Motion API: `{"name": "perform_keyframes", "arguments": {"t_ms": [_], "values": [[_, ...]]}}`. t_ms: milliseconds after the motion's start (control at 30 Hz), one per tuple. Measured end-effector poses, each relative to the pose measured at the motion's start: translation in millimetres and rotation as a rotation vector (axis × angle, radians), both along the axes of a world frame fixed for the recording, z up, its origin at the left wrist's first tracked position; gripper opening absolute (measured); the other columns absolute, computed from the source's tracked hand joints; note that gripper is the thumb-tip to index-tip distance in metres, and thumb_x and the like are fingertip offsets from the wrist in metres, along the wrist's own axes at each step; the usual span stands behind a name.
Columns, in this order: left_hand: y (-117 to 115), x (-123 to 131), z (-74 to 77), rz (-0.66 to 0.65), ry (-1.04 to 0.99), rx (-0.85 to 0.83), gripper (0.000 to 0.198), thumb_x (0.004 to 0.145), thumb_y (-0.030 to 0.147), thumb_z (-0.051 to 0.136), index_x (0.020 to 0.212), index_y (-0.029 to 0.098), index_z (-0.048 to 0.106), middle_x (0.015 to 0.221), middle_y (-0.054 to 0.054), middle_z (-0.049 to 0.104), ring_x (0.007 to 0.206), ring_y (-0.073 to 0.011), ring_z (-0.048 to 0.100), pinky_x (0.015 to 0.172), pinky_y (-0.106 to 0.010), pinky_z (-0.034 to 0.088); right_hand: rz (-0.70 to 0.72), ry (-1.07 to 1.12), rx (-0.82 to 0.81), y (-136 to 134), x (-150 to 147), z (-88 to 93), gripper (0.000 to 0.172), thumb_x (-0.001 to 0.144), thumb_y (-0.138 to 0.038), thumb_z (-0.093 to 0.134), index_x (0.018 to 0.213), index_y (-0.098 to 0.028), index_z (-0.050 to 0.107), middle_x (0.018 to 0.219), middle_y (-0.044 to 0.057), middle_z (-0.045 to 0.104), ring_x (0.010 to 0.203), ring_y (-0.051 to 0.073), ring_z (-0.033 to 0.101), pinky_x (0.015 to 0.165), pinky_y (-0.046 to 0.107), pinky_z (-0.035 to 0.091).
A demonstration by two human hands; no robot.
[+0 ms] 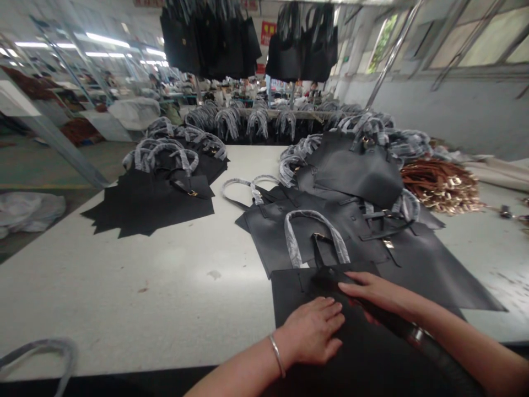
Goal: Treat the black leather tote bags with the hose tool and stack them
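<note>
My left hand (312, 333) lies flat on a black bag panel (289, 309), fingers stretched out, with nothing held. A silver bangle circles that wrist. To its right, my right hand (382, 295) is closed around a dark hand tool (390, 320), its front end over the panel's upper edge. A metal ring (417, 333) and a dark, blurred tail run back from it under my forearm; the exact kind of tool I cannot make out. At the panel's top stands a plastic-wrapped handle (316, 215), with a small dark strap (318, 251) inside its arch.
Overlapping black bags (322, 226) lie just beyond my hands, with a higher stack (355, 165) behind. Another fanned stack (152, 204) sits at the left. Brown straps with gold buckles (440, 184) are heaped at the right. Finished-looking black bags (210, 41) hang overhead. The pale tabletop (165, 286) extends left.
</note>
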State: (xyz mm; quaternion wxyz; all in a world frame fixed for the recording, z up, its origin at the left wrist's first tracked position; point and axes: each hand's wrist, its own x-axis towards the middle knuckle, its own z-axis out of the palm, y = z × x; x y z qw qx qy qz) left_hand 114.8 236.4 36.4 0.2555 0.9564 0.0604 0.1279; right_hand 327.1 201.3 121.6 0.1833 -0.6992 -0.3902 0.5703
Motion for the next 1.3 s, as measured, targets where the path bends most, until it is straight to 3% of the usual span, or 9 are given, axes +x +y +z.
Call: {"name": "perform_keyframes", "arguments": {"t_ms": [300,400,567,733,867,967,1100,1200,1300], "values": [[1,1,-3.5,-0.003,-0.031,-0.048,0.053,0.090,0.038,0.053,0.135,0.011,0.049,0.144,-0.014,0.047,0.136,-0.0255,0.039,0.116,-0.039,0.027,-0.009,0.021,-0.110,-19,19,6.4,0.048,0.081,-0.064,0.062,0.101,-0.020,0.058,0.075,0.000,0.066,0.045,0.011,0.061,0.038,0.018,0.047],[2,1,-5.4,-0.024,-0.050,-0.014,0.053,0.089,0.039,0.054,0.132,0.008,0.050,0.144,-0.015,0.047,0.136,-0.0253,0.039,0.117,-0.037,0.024,-0.022,-0.008,0.026,-4,6,0.2,0.049,0.079,-0.063,0.065,0.098,-0.018,0.060,0.072,-0.001,0.064,0.042,0.011,0.058,0.035,0.020,0.045],[1,1,-7.9,-0.120,-0.084,0.087,0.035,0.095,0.034,0.047,0.118,0.011,0.060,0.131,-0.012,0.059,0.128,-0.0228,0.049,0.114,-0.034,0.030,-0.064,-0.097,0.213,10,-8,7.7,0.056,0.082,-0.057,0.063,0.122,-0.020,0.052,0.071,-0.004,0.059,0.045,0.011,0.057,0.040,0.020,0.047],[1,3,-11.7,-0.226,-0.102,0.182,0.028,0.099,0.027,0.039,0.096,0.018,0.065,0.116,-0.006,0.068,0.118,-0.0170,0.057,0.108,-0.028,0.037,0.080,-0.007,-0.005,-9,-8,22.1,0.054,0.077,-0.062,0.067,0.110,-0.020,0.061,0.075,-0.001,0.064,0.043,0.009,0.058,0.038,0.018,0.044],[1,4,-13.3,-0.247,-0.126,0.244,0.030,0.100,0.026,0.037,0.091,0.019,0.065,0.109,-0.004,0.070,0.113,-0.0145,0.060,0.109,-0.025,0.034,0.128,0.048,-0.127,-11,-21,17.7,0.049,0.076,-0.063,0.068,0.099,-0.020,0.065,0.069,-0.002,0.064,0.043,0.010,0.058,0.037,0.016,0.043],[2,4,-13.4,-0.252,-0.144,0.259,0.030,0.100,0.025,0.038,0.091,0.018,0.065,0.110,-0.004,0.070,0.115,-0.0149,0.059,0.110,-0.025,0.034,0.122,0.067,-0.144,-3,-31,15.6,0.051,0.076,-0.063,0.067,0.102,-0.019,0.064,0.068,-0.003,0.062,0.040,0.009,0.055,0.035,0.016,0.041],[4,7,-15.2,-0.283,-0.138,0.244,0.022,0.095,0.024,0.046,0.089,0.016,0.065,0.111,-0.006,0.069,0.113,-0.0167,0.060,0.106,-0.026,0.039,0.167,0.051,-0.107,9,-45,16.9,0.050,0.079,-0.058,0.066,0.107,-0.016,0.063,0.063,-0.003,0.062,0.039,0.009,0.053,0.034,0.016,0.040],[4,8,-16.5,-0.273,-0.120,0.235,0.022,0.095,0.024,0.046,0.089,0.016,0.065,0.112,-0.006,0.069,0.112,-0.0166,0.060,0.102,-0.027,0.042,0.199,0.024,0.023,20,-59,14.1,0.043,0.080,-0.051,0.066,0.102,-0.014,0.067,0.063,-0.002,0.062,0.041,0.010,0.055,0.036,0.017,0.041],[3,7,-16.2,-0.260,-0.090,0.237,0.024,0.097,0.024,0.044,0.089,0.017,0.065,0.111,-0.005,0.069,0.111,-0.0161,0.060,0.103,-0.028,0.041,0.147,-0.025,0.160,33,-67,10.9,0.046,0.082,-0.045,0.065,0.117,-0.015,0.063,0.063,-0.003,0.061,0.041,0.011,0.055,0.037,0.019,0.042]]}}
